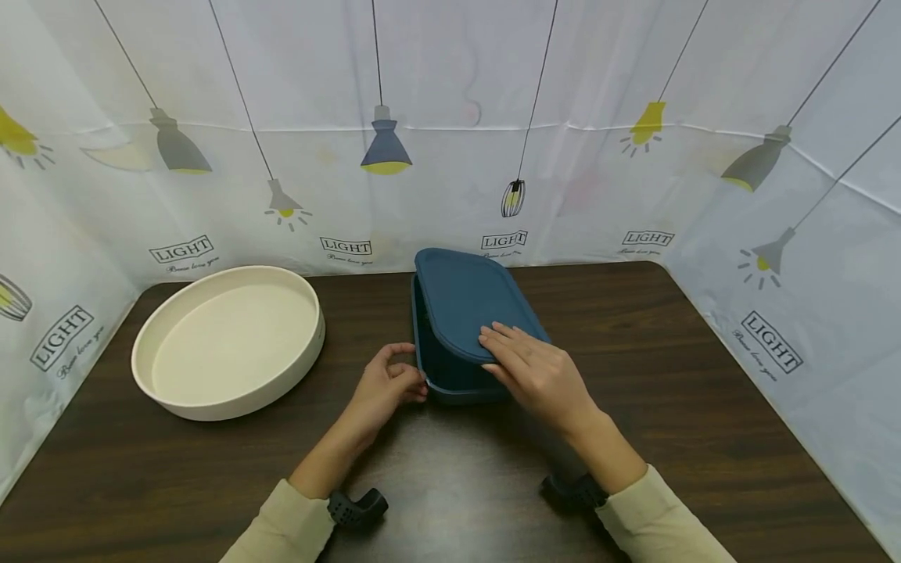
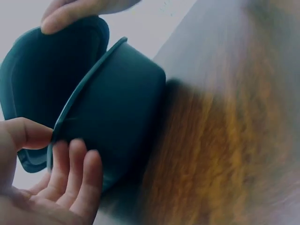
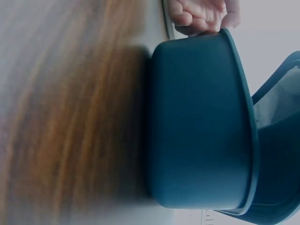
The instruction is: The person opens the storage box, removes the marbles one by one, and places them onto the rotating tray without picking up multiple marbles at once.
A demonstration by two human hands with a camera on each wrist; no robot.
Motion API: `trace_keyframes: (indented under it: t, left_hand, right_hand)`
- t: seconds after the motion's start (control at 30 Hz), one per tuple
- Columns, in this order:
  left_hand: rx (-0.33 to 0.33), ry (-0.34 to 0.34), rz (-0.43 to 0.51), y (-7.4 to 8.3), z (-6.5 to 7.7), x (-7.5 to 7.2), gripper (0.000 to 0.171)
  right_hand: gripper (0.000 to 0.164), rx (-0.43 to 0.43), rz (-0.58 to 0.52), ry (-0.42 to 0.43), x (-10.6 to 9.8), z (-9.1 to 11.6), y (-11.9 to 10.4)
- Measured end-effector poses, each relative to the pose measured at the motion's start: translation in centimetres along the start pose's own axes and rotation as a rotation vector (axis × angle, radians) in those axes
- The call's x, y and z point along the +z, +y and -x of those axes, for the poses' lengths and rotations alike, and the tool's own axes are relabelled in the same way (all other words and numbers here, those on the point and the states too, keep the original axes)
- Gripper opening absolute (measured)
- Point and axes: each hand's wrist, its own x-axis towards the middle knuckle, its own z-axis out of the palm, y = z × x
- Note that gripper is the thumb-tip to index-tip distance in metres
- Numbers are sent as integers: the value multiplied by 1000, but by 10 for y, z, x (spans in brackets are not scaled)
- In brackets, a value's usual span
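A blue rectangular container (image 1: 464, 396) stands on the table, with its matching lid (image 1: 468, 297) tilted over it. The lid's near edge is raised, leaving a dark gap at the front and left that shows part of the inside. My left hand (image 1: 389, 381) pinches the container's rim at its near left corner; the left wrist view shows the fingertips (image 2: 92, 161) against the outer wall. At the near right part of the lid, my right hand (image 1: 542, 375) grips its edge, fingers flat over the top. The lid's underside (image 2: 56, 75) faces the left wrist camera.
To the left, a round cream tray (image 1: 228, 344) with a low wall sits on the dark wood table (image 1: 676, 407). A white curtain (image 1: 436, 195) printed with lamps hangs behind and around the table. Black straps (image 1: 357, 508) are on both wrists.
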Motion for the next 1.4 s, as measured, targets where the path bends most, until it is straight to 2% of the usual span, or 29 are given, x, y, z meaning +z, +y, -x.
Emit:
trace_keyframes:
  t: [0.1,0.2,0.33,0.5,0.63,0.77,0.87,1.0,1.17,1.27,1.4]
  left_hand:
    - [81,36,-129,4,-4,0,62]
    - [126,39,-221,6,-6,0,62]
    - [139,13,-266,8,-8,0,56]
    - [147,12,-275,9,-10,4,56]
    - [145,11,-270,10,-12,7,56]
    - [143,9,-267,9,-14,10,56]
    - [146,1,-265,9,-15,12,56]
    - [145,-15,-270,9,-14,12,57]
    - [127,14,-293,9,-7,2,57]
    - [119,34,-296,10,-3,-3,57]
    - [117,17,-284,9,-2,-3,57]
  right_hand:
    - [41,12,-11,49,-4,0,3]
    - [40,16,-7,91,-8,-1,5]
    - [36,45,10,130,-16,-2,10]
    - [30,129,41,168,-28,1,15]
    - [24,288,37,214,-35,5,19]
    - [17,519,42,290,-43,9,29]
    - [18,674,20,339,-51,14,40]
    - [24,835,-40,378,-60,21,53]
    - [28,1043,-133,396,-60,30,67]
    - [29,1148,-177,411,-59,37,76]
    - [26,1223,-128,443,-65,48,90]
